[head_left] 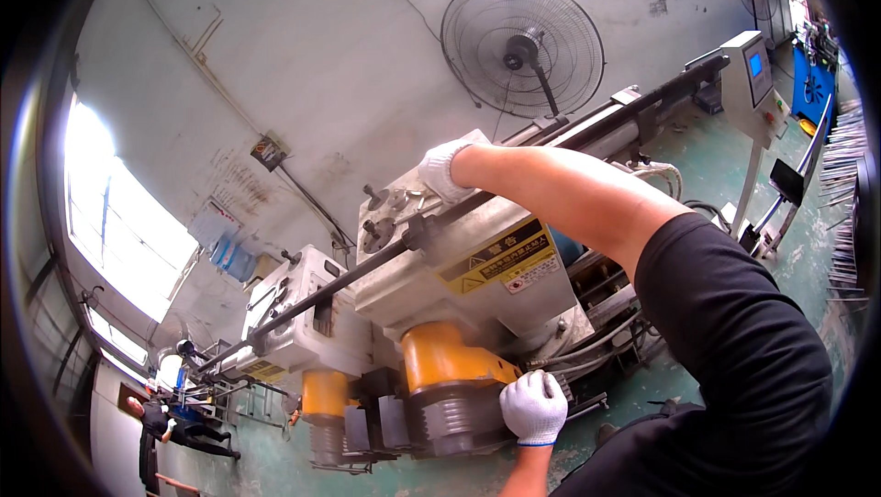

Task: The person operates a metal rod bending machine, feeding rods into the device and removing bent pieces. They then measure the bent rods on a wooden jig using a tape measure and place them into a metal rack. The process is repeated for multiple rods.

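My right hand (447,169), in a white knitted glove, reaches across to the top of a large pale machine head (477,258), by the long dark bar (330,288). Its fingers are mostly hidden, so I cannot tell what they hold. Lower down, my left hand (534,405), gloved the same way, is closed with its fingers curled. It is beside the yellow-orange housing (450,359) and the grey ribbed part (463,419) under the machine head. Whatever may be inside that fist is hidden. A yellow and black warning label (496,256) faces me on the machine.
A second pale machine head (307,313) stands at left along the same bar. Behind rises a large wall fan (523,47). A control box (748,84) stands at right, near stacked metal rods (844,194). Hoses (596,355) run below my right arm. Another person (174,428) is far left.
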`<state>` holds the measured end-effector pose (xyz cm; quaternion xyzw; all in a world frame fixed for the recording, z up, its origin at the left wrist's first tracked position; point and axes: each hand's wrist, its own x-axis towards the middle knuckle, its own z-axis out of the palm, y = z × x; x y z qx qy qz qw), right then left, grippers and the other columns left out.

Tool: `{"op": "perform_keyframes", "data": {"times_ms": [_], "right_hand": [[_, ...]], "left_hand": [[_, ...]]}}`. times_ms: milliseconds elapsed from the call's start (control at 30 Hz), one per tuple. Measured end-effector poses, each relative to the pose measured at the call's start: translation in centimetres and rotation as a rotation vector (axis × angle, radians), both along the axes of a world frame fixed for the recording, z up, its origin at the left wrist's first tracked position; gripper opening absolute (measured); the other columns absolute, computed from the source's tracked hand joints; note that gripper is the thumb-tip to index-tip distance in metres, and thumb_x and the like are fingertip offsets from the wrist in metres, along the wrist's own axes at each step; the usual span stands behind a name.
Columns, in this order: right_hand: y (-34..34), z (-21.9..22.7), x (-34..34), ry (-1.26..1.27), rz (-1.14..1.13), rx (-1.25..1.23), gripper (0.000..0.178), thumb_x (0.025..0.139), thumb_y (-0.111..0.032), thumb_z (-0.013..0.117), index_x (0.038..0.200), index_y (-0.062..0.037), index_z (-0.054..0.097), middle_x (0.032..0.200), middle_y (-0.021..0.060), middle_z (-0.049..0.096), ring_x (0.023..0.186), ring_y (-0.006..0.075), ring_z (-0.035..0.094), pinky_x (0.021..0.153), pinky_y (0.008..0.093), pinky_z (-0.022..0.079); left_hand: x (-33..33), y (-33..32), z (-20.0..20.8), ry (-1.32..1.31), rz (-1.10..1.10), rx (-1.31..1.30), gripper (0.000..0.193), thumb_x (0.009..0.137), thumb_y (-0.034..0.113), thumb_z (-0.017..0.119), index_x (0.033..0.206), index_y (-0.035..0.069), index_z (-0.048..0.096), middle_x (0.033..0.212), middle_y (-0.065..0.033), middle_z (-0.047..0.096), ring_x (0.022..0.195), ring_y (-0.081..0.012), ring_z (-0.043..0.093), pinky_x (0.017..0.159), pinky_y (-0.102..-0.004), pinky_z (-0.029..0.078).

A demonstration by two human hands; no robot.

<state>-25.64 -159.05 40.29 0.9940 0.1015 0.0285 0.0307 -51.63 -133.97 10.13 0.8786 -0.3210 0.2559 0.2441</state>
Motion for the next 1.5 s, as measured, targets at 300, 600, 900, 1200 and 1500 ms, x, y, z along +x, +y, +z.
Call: {"op": "perform_keyframes", "data": {"times_ms": [300,600,900,1200,1500], "right_hand": [[-0.4,-0.2,-0.4,0.054,-0.018,0.110,0.038,0.082,-0.024,0.085,0.114,-0.0047,0.086,0.113,0.0190,0.083,0.101,0.0326,0.080,0.089,0.0438,0.062],[-8.0,6.0,-14.9,-0.412,-0.109,1.123,0.028,0.097,-0.024,0.071,0.102,0.0021,0.078,0.084,0.0161,0.076,0.071,0.0253,0.074,0.067,0.0393,0.061],[-25.7,-3.6,-42.5,-0.730,-0.158,1.549,0.022,0.097,-0.004,0.073,0.117,0.0041,0.067,0.095,0.0093,0.073,0.074,0.0155,0.074,0.065,0.0326,0.064],[-45.0,-12.5,-54.2,-0.953,-0.469,1.557,0.014,0.100,-0.007,0.076,0.111,-0.0003,0.071,0.096,0.0075,0.076,0.085,0.0157,0.075,0.077,0.0319,0.064],[-53.8,-14.2,-51.9,-0.990,-0.557,1.595,0.017,0.096,-0.008,0.084,0.106,-0.0019,0.072,0.094,0.0071,0.077,0.081,0.0170,0.076,0.075,0.0324,0.065]], "left_hand": [[0.1,0.0,0.1,-0.033,-0.012,-0.026,0.011,0.091,0.019,0.072,0.090,0.009,0.075,0.089,-0.0105,0.075,0.084,-0.0365,0.069,0.079,-0.0516,0.054],[-1.3,-1.3,-0.5,-0.087,0.010,-0.046,0.016,0.094,0.019,0.070,0.086,0.006,0.070,0.084,-0.0154,0.068,0.082,-0.0416,0.064,0.077,-0.0542,0.049],[-2.4,-1.1,-1.0,0.293,0.094,-0.249,0.020,0.100,0.014,0.073,0.104,-0.006,0.075,0.102,-0.0176,0.076,0.096,-0.0321,0.071,0.092,-0.0437,0.056],[-10.8,-21.3,3.1,0.664,-0.281,-0.435,0.018,0.104,0.003,0.066,0.116,-0.007,0.074,0.111,-0.0148,0.077,0.105,-0.0240,0.072,0.100,-0.0372,0.056],[-12.9,-35.8,2.2,0.866,-0.570,-0.517,0.016,0.107,0.005,0.068,0.117,-0.003,0.077,0.112,-0.0072,0.077,0.103,-0.0149,0.070,0.096,-0.0296,0.054]]}}
